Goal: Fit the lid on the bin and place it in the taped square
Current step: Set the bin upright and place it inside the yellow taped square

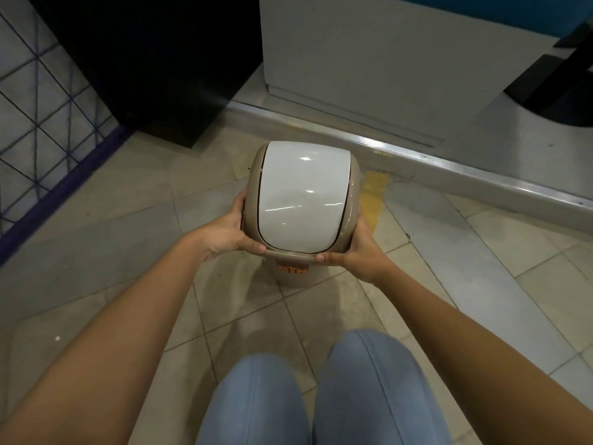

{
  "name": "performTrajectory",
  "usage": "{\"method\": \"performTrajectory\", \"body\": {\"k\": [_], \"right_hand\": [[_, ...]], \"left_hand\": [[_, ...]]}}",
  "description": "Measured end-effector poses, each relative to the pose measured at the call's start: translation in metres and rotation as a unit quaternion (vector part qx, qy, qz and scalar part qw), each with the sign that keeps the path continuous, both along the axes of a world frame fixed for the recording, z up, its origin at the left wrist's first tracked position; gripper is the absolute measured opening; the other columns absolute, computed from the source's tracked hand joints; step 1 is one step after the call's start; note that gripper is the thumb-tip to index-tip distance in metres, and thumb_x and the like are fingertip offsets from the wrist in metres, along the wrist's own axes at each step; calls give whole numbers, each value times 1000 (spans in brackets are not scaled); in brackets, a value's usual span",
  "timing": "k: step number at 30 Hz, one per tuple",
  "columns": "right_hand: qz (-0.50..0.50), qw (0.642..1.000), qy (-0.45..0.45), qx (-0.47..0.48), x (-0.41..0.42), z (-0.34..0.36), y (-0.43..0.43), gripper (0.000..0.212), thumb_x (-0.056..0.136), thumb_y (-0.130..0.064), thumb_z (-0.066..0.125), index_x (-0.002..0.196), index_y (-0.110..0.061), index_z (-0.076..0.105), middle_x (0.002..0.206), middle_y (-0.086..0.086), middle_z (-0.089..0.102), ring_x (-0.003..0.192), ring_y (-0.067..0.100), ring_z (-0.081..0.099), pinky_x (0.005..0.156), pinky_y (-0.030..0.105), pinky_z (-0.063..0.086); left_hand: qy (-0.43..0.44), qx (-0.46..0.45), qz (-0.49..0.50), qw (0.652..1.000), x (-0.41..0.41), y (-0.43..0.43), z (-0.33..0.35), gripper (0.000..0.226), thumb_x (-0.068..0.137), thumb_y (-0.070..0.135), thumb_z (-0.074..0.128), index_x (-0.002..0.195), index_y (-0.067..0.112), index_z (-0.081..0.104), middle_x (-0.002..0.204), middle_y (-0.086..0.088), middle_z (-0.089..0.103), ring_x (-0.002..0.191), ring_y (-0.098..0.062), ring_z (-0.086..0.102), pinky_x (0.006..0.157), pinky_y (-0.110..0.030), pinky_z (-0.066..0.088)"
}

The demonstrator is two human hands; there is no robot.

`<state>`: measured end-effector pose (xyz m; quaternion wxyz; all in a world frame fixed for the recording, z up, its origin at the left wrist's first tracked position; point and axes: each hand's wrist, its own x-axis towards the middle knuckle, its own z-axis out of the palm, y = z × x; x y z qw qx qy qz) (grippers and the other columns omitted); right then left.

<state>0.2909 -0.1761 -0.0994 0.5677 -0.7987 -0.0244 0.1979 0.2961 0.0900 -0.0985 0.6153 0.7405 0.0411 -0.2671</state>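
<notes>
A beige lid [301,200] with a white swing flap sits on top of a beige bin [293,274], whose body is mostly hidden beneath it; only a strip with an orange label shows. My left hand [229,232] grips the lid's left edge and my right hand [356,248] grips its right front corner. A strip of yellow tape [372,197] lies on the floor just right of the bin. The rest of the taped square is hidden or out of sight.
The floor is tiled in beige and grey. A raised metal threshold [449,168] runs diagonally behind the bin. A black cabinet [154,69] stands at the back left, a blue wire grid [48,130] at far left. My knees in blue jeans [321,390] are below.
</notes>
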Motion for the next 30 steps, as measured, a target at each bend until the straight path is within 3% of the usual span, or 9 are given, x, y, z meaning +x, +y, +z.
{"method": "performTrajectory", "body": {"k": [6, 9, 12, 16, 21, 25, 30], "right_hand": [[-22, 1000, 2, 1, 12, 2, -1, 137, 43, -27, 90, 149, -24, 3, 149, 7, 29, 139, 25, 31, 110, 51, 36], [-16, 1000, -3, -3, 18, 2, -3, 138, 38, -33, 91, 147, -21, 7, 146, 7, 29, 138, 25, 32, 109, 50, 38], [-14, 1000, -3, 3, 21, 1, -1, 136, 39, -25, 93, 146, -19, 9, 145, 7, 30, 136, 24, 35, 107, 50, 41], [-25, 1000, -10, 9, 19, -1, 1, 136, 44, -13, 92, 148, -19, 5, 146, 6, 28, 136, 23, 35, 107, 49, 42], [-30, 999, -10, -5, 23, 2, -1, 132, 47, -12, 92, 148, -21, 7, 145, 6, 29, 136, 24, 34, 106, 51, 42], [-38, 999, -12, -15, 33, 7, -10, 125, 50, -8, 91, 146, -19, 11, 143, 8, 33, 134, 24, 37, 107, 48, 42], [-39, 999, -3, -28, 46, 10, -12, 125, 52, -8, 89, 147, -20, 9, 144, 8, 35, 134, 25, 37, 108, 48, 41]], "left_hand": [[0, -5, 1, 1000, 18, -3, 4, 123, 56, -11, 77, 145, 35, 6, 131, 15, 41, 124, -12, 40, 79, -17, 51], [-3, 1, 8, 1000, 22, -3, 4, 122, 56, -11, 78, 145, 36, 8, 137, 12, 38, 127, -12, 37, 83, -19, 48], [-8, 12, 4, 1000, 24, 2, 4, 123, 56, -6, 80, 145, 37, 9, 142, 11, 34, 130, -13, 33, 84, -18, 48], [-12, 18, -8, 1000, 27, 4, 6, 128, 48, 9, 86, 145, 41, 8, 150, 5, 29, 136, -20, 28, 105, -41, 38], [-15, -2, -17, 1000, 30, 0, 6, 124, 54, 1, 83, 143, 44, 9, 147, 9, 29, 133, -17, 29, 83, -21, 48], [-29, -17, -7, 999, 39, -12, 4, 119, 59, -8, 77, 146, 36, 10, 143, 8, 34, 129, -15, 35, 77, -13, 48], [-36, -6, -10, 999, 56, -15, 2, 118, 59, -6, 78, 147, 33, 9, 144, 7, 35, 133, -17, 33, 107, -39, 36]]}}
